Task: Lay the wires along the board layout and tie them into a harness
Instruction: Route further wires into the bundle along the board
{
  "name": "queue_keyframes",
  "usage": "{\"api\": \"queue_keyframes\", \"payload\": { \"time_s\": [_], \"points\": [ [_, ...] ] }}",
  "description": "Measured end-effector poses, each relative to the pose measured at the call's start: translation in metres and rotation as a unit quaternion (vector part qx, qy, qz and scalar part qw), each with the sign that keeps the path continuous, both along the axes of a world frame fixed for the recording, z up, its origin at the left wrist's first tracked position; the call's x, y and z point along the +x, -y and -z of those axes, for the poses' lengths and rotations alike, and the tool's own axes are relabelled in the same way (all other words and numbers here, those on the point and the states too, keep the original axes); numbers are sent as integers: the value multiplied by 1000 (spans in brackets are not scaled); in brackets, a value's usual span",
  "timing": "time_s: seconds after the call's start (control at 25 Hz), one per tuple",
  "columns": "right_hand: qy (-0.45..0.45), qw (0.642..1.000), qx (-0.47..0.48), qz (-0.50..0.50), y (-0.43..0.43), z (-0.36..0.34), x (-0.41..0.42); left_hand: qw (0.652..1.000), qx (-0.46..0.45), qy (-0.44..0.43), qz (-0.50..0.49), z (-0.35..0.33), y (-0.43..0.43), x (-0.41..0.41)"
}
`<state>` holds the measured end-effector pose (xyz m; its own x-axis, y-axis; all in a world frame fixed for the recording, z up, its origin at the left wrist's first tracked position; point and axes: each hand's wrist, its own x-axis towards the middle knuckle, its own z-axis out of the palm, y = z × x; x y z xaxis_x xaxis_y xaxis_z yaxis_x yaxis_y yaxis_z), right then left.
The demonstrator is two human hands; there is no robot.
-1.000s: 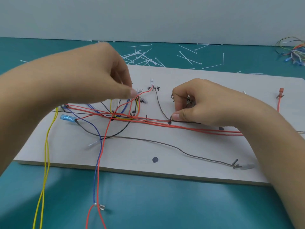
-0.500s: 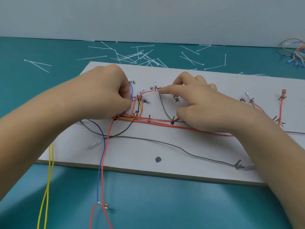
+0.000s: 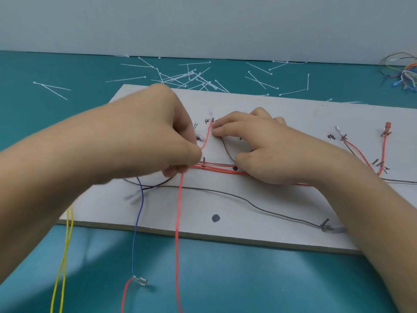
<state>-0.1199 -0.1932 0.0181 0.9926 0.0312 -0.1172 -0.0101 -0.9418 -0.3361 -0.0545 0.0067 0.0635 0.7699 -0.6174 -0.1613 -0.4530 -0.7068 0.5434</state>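
On the teal surface [image 3: 225, 281], closest, the yellow wires [image 3: 65, 256], a blue wire [image 3: 137, 222] and a long red wire [image 3: 179, 222] trail off the near edge of the board [image 3: 270, 213]. The red wire runs straight from near to far, up to the left hand [image 3: 158, 141], which pinches it beside the red bundle [image 3: 216, 168]. That bundle lies left to right across the board. The right hand [image 3: 259, 150] grips nothing; its fingertips [image 3: 217, 131] press a wire end down by a peg. This looks like the laying step. Next, the red wire probably has to bend along the bundle. Farther back lie white ties [image 3: 191, 75].
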Motion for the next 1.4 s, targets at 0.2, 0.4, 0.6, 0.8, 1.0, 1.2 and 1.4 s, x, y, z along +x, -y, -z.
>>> {"api": "queue_keyframes", "payload": {
  "time_s": [0.2,0.4,0.6,0.8,1.0,1.2,1.4],
  "points": [
    [-16,1000,21,1,3,-3,-2,1000,-18,-23,7,16,17,-17],
    [-2,1000,23,-10,2,-3,-4,999,-23,45,7,32,28,-32],
    [-13,993,115,22,3,-6,-9,990,-15,134,36,43,35,-44],
    [11,980,197,17,8,-7,-2,981,25,183,54,39,42,-36],
    [14,967,251,33,13,-6,-3,986,20,150,73,35,47,-19],
    [91,986,129,51,16,-23,-13,993,-2,79,83,31,55,-6],
    [-83,994,-16,64,15,-48,-34,997,-15,40,70,31,64,8]
  ]
}}
